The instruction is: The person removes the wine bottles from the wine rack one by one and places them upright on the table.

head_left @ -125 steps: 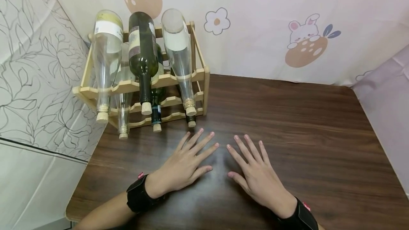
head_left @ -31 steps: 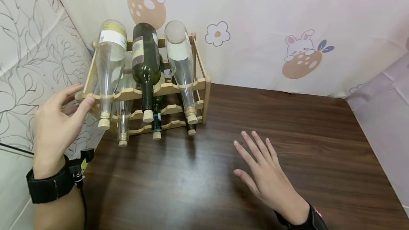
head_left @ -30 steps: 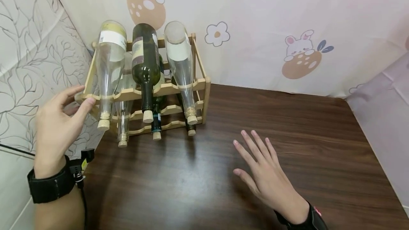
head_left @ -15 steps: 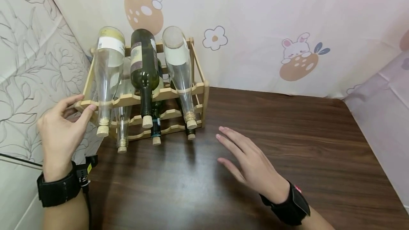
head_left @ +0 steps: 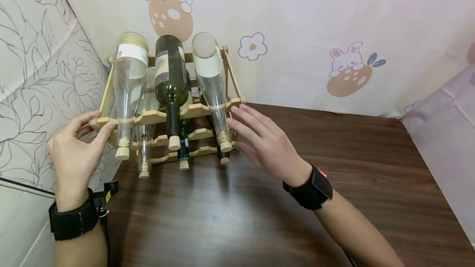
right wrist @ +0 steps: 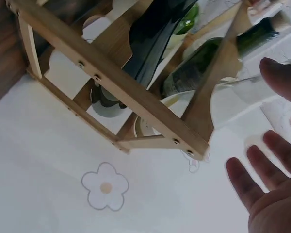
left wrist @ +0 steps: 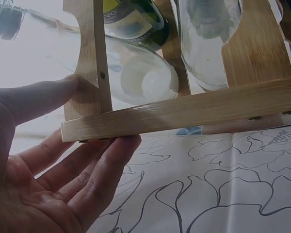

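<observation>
A light wooden wine rack (head_left: pixel 191 111) stands on the table, holding several corked bottles that lie with their necks toward me. My left hand (head_left: pixel 76 145) grips its front left corner, thumb on the front rail and fingertips against the outer side of the end post (left wrist: pixel 136 119). On the top tier lie a clear bottle (head_left: pixel 128 81) with a yellow and white label, a dark green bottle (head_left: pixel 170 81) and another clear bottle (head_left: pixel 211 81). My right hand (head_left: pixel 269 147), fingers extended, is close to the rack's front right corner; the right wrist view shows a gap between fingertips and post (right wrist: pixel 136 99).
The dark wood table (head_left: pixel 230 217) extends in front and to the right. A printed cloth (head_left: pixel 289 40) hangs right behind the rack, and a floral-patterned sheet (head_left: pixel 41 77) hangs close to its left side. A cable (head_left: pixel 106 234) runs down from the left wrist camera.
First both hands lay spread on the table. The left hand moved to the rack's left corner and took hold; lately the right hand has moved forward and left to the right corner.
</observation>
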Action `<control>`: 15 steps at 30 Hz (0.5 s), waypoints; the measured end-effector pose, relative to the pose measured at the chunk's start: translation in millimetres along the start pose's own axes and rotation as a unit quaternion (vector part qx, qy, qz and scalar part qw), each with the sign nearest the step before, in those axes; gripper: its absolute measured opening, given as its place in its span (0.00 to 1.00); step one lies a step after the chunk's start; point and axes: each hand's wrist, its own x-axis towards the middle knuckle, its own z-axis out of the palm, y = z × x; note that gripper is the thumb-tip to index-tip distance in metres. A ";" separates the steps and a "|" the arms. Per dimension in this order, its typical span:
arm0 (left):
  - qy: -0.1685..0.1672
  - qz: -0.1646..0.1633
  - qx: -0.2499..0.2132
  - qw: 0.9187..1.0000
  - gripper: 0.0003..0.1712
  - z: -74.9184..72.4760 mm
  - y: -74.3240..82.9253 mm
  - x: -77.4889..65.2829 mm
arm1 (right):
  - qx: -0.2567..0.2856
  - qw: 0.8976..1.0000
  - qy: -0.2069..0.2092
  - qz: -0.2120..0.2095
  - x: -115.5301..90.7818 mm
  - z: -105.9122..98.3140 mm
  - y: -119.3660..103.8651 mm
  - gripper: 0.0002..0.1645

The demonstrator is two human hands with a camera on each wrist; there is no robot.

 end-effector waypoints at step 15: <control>-0.002 0.012 -0.015 1.000 0.21 -0.8 -2.0 0.0 | -0.027 0.992 0.015 -0.120 30.4 32.2 23.9 0.27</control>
